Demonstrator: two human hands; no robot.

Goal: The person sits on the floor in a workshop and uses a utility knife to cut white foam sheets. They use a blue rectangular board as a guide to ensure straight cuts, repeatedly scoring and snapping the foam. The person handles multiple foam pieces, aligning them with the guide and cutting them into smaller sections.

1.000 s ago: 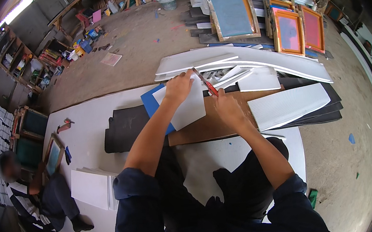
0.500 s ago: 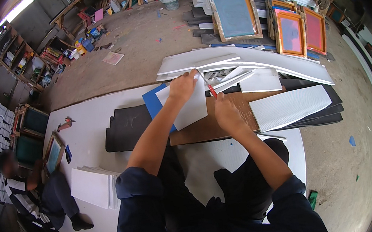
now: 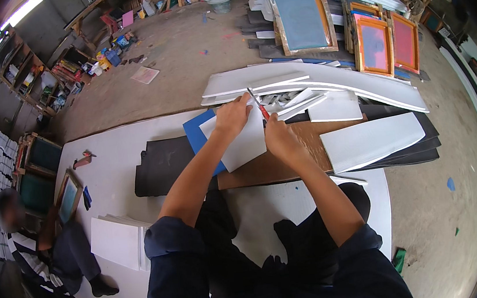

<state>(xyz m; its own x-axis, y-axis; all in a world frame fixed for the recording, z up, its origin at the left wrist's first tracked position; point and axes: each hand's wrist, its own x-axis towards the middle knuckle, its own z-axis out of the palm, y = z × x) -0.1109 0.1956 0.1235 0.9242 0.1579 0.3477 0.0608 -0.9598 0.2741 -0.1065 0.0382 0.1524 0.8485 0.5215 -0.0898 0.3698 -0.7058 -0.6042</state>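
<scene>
My right hand (image 3: 281,137) is closed around the red handle of a knife (image 3: 263,111), its thin metal blade pointing away and to the left. Just left of the blade, my left hand (image 3: 233,116) grips the far part of a white board (image 3: 245,142) with curled fingers; some fingertips are hidden. Beneath that board a blue sheet (image 3: 193,131) sticks out on the left. Both lie across a brown board (image 3: 296,148) and a dark sheet (image 3: 164,162). White offcut strips (image 3: 301,103) are heaped beyond my right hand.
Long curved white panels (image 3: 353,79) lie past the offcuts. A white panel (image 3: 374,140) rests at right. Framed screens (image 3: 301,19) lean at the back right. A stack of white boards (image 3: 117,240) stands at left, near a seated person (image 3: 56,244) with a framed screen.
My right hand and the knife have shifted slightly left and away from me, and the blade stands a little farther from the board's edge. My left hand has barely moved.
</scene>
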